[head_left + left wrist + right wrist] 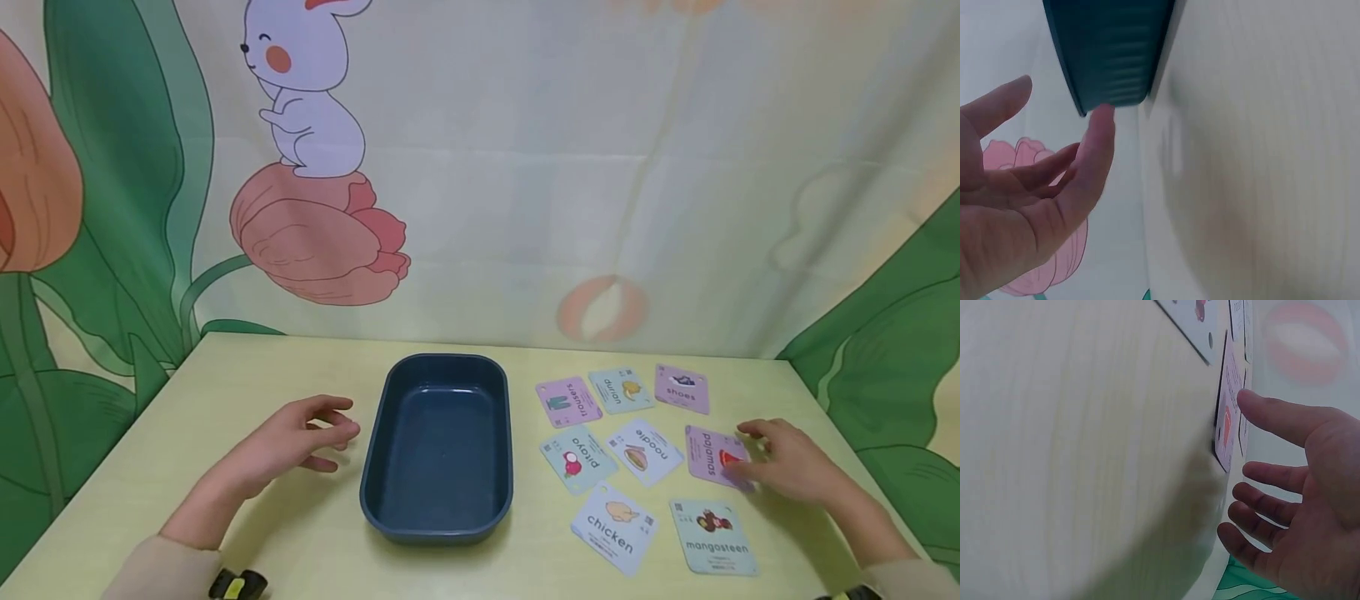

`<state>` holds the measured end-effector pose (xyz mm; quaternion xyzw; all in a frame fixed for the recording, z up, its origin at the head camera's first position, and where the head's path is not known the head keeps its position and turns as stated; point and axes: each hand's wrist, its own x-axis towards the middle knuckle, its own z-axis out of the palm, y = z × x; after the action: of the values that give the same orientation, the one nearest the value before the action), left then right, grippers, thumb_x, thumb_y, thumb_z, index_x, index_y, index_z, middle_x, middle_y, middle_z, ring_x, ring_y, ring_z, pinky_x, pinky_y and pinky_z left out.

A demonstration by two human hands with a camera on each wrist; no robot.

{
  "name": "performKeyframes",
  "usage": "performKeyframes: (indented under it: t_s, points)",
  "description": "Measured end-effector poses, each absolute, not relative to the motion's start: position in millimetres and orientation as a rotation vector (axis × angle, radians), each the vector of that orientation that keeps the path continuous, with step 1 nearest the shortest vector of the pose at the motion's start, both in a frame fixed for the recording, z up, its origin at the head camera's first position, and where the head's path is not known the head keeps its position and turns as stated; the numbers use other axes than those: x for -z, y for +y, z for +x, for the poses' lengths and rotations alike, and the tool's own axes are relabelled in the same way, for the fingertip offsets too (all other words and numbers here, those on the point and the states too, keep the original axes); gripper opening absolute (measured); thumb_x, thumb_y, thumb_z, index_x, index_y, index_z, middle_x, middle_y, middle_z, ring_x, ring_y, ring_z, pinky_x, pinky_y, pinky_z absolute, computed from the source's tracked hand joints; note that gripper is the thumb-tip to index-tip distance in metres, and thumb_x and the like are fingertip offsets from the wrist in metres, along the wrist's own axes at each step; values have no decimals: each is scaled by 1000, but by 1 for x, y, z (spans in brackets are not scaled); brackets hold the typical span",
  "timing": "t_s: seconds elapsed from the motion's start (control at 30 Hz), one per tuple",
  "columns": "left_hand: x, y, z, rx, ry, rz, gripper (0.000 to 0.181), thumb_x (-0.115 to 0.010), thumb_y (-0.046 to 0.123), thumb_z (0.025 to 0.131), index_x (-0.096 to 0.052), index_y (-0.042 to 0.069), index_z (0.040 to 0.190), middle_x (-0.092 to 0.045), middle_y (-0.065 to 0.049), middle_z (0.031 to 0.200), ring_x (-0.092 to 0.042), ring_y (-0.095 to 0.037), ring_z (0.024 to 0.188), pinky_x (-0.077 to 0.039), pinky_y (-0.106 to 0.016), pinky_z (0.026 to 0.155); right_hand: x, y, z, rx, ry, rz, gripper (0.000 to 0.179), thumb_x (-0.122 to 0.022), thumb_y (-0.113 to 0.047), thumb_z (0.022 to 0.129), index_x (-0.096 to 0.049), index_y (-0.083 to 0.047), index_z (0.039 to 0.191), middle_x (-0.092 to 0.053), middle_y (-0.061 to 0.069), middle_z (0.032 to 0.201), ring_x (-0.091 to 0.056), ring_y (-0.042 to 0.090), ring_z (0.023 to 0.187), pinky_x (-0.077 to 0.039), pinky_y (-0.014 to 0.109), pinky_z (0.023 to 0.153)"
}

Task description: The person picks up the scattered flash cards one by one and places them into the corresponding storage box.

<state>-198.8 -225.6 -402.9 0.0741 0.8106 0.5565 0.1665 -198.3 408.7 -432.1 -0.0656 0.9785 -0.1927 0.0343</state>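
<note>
My right hand (795,462) hovers at the right end of the purple pajamas card (708,454), its thumb overlapping the card's edge in the head view. In the right wrist view the fingers (1266,506) are spread and loosely bent, and nothing is between them and the thumb. The mangosteen card (716,546) lies just nearer to me. On the left, my left hand (303,437) is held above the table with relaxed fingers, beside a dark blue rectangular tray (371,467). The left hand holds nothing.
Between the tray and my right hand lie several picture cards: trousers (558,392), durian (611,398), shoes (690,398), pitaya (588,446), noodle (656,442) and chicken (622,546). A printed cloth (487,208) with a rabbit and flowers hangs behind the pale yellow table (300,525).
</note>
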Motion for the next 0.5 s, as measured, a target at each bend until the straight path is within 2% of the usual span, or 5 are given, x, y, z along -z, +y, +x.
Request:
performKeyframes:
  t_s: [0.27, 0.5]
  points:
    - [409, -216, -202, -1678, 2179, 142, 69, -67, 25, 102, -33, -11, 151, -52, -23, 123, -64, -33, 102, -61, -43, 81, 434, 410, -200, 503, 2989, -182, 87, -89, -38, 78, -52, 20, 132, -48, 42, 129, -46, 58, 117, -39, 72, 97]
    - [410, -214, -203, -1717, 2141, 161, 67, -69, 11, 98, -34, -10, 151, -54, -21, 120, -63, -29, 95, -61, -43, 80, 433, 410, -200, 553, 2949, -168, 84, -90, -34, 77, -54, 18, 132, -50, 39, 130, -48, 55, 117, -39, 71, 99]
